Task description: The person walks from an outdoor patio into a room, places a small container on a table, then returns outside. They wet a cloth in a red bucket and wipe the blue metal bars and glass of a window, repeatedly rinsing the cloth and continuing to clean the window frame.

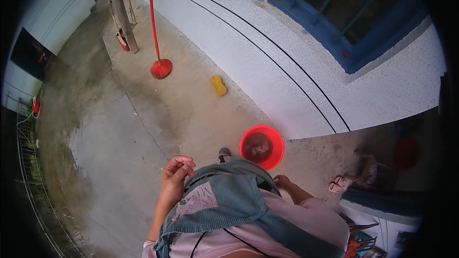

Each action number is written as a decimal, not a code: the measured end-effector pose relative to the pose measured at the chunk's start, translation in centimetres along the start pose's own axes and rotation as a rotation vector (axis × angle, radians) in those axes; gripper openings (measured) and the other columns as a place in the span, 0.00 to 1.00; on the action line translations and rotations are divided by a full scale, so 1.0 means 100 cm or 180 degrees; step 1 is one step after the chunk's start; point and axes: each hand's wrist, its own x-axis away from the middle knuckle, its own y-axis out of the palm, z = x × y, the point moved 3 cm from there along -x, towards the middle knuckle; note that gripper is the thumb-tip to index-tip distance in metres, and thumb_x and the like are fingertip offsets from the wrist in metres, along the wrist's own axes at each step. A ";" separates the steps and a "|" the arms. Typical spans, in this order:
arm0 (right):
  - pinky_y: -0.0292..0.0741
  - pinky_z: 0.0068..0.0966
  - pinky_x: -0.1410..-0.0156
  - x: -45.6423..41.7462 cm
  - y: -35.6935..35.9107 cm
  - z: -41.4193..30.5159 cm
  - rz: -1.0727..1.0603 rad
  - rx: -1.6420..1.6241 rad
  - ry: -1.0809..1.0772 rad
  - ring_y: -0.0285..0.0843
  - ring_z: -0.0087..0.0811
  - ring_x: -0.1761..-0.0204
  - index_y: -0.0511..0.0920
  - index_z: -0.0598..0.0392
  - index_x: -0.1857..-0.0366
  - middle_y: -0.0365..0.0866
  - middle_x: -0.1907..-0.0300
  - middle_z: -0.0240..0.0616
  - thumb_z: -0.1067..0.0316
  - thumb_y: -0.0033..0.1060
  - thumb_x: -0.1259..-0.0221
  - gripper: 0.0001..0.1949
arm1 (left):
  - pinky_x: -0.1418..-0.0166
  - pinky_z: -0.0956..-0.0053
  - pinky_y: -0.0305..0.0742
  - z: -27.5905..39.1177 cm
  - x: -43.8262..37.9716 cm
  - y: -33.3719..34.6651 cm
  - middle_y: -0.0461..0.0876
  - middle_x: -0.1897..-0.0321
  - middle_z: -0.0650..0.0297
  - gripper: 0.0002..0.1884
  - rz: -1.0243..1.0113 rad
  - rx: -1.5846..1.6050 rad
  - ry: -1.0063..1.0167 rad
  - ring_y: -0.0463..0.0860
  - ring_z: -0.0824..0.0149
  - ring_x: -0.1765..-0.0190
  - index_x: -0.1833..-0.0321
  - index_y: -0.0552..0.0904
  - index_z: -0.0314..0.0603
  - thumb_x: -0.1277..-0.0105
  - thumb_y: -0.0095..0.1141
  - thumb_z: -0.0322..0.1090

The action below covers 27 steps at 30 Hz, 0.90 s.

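My left hand (176, 171) is raised in front of the left side of my green corduroy apron (229, 195). Its fingers are loosely bent, and I see nothing in them. Low by my right side is my right hand (282, 182), partly hidden by the apron, so its grip does not show. Just beyond it stands a red plastic bucket (278, 147), apart from the hand. Dark water with a pale cloth-like lump (261, 148) lies inside the bucket. Farther ahead on the concrete floor is a yellow sponge (218, 86).
A red broom (161, 68) stands head down near a wooden post (122, 14). The white wall (265, 75) with a blue barred window runs along the right. Pink slippers (337, 184) lie by a doorway. A metal railing (30, 172) borders the left.
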 end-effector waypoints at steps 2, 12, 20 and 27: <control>0.82 0.30 0.68 0.016 -0.007 -0.054 0.0032 0.0076 -0.0146 0.85 0.33 0.70 0.80 0.59 0.49 0.86 0.66 0.46 0.66 0.61 0.40 0.16 | 0.57 0.78 0.72 0.002 -0.025 -0.004 0.83 0.64 0.61 0.07 -0.0031 -0.0123 -0.0129 0.77 0.72 0.66 0.53 0.81 0.35 0.31 0.51 0.24; 0.75 0.28 0.76 -0.022 0.027 -0.079 0.0255 -0.1867 0.0449 0.80 0.32 0.78 0.78 0.59 0.50 0.84 0.69 0.46 0.72 0.51 0.35 0.12 | 0.59 0.79 0.74 0.003 -0.152 -0.023 0.83 0.63 0.62 0.07 -0.0527 -0.0369 -0.1069 0.78 0.74 0.66 0.52 0.81 0.37 0.30 0.54 0.26; 0.77 0.28 0.75 -0.010 0.071 -0.122 0.1116 -0.2590 0.1103 0.81 0.31 0.77 0.79 0.58 0.52 0.84 0.67 0.46 0.68 0.52 0.36 0.12 | 0.60 0.79 0.73 -0.008 -0.303 -0.054 0.83 0.62 0.63 0.08 -0.1018 -0.0703 -0.1767 0.78 0.74 0.67 0.52 0.80 0.38 0.31 0.53 0.27; 0.80 0.32 0.56 -0.020 0.115 -0.236 0.1104 -0.1473 0.0501 0.85 0.35 0.70 0.81 0.55 0.54 0.85 0.70 0.43 0.64 0.52 0.40 0.14 | 0.62 0.80 0.72 -0.059 -0.399 -0.095 0.83 0.63 0.63 0.08 -0.1097 -0.1166 -0.2297 0.78 0.75 0.68 0.53 0.80 0.38 0.33 0.55 0.28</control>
